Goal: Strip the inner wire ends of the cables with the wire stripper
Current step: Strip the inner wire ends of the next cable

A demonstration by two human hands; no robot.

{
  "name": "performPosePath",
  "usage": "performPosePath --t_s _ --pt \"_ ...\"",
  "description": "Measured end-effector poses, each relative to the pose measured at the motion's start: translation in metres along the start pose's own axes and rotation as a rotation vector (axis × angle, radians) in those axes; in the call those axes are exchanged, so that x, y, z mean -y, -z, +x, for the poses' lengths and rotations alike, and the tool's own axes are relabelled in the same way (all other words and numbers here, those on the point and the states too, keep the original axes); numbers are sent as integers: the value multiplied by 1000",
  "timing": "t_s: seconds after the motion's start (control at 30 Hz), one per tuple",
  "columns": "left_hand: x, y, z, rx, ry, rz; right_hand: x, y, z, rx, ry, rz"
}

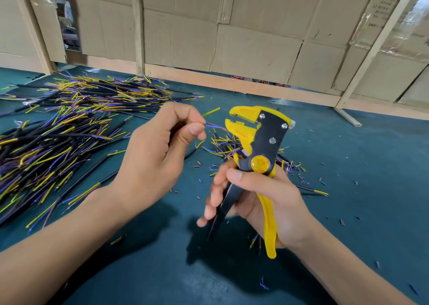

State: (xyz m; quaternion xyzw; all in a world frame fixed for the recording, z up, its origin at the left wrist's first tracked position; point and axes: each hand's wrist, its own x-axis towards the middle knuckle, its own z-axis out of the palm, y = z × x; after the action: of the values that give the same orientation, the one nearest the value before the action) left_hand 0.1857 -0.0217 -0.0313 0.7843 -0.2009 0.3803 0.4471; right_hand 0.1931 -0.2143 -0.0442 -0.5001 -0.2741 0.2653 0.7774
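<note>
Two hands, left hand (151, 151) fingers pinching cable (210, 125) pointing right, right hand (264, 195) gripping upright wire stripper (257, 147).

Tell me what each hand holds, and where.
Left hand pinches the thin blue inner wire near its end; right hand grips the yellow-and-black wire stripper by its handles.

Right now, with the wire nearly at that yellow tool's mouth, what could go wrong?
1. The left hand pinches the blue inner wire close to its tip, so fingertips could be nipped when the wire stripper closes.
2. The yellow-green wire sticks out beside the blue one and might slip into the jaws too.
3. The right hand holds the tool in mid-air, unsupported, so the thin wire may miss the slot or be stripped unevenly.
</note>
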Motion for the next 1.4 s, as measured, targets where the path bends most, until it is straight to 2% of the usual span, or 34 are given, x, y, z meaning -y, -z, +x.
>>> performPosePath --t_s 0.27,0.73,1.13,1.4 --pt "0 2 1 -62 -8 48 0 5 -1 53 -54 -102" --pt "-4 6 2 -120 -91 538 -2 3 -3 68 -86 -91" --pt "-8 3 -1 -110 -228 473 -5 0 -2 71 -58 -48" --pt "-8 2 -3 -98 -252 477 -5 -1 -2 69 -54 -54"
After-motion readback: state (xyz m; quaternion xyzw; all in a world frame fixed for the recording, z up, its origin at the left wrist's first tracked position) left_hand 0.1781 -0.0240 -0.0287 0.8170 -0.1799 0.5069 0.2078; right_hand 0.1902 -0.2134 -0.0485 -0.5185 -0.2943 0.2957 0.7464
